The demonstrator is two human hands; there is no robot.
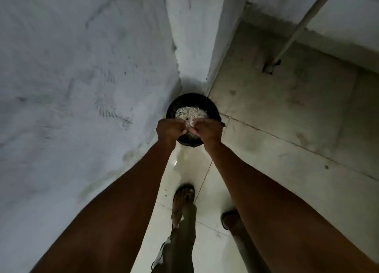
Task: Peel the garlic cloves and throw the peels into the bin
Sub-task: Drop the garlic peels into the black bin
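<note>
writing: we read none | bin (pixel 211 106) black, round, pale papery peels (pixel 190 113) heaped inside | left hand (pixel 169 130), right hand (pixel 208 130) fingers curled above it; what they hold we cannot tell

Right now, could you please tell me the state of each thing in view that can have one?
Bin: upright on the floor in the wall corner, open-topped, holding a pale heap.
Peels: heaped inside the bin; a few sit between the fingertips above it.
Left hand: over the bin, fingers curled, pinching peels.
Right hand: over the bin, fingers curled, pinching peels.
Sandal: on the foot, flat on the tiles.
</note>
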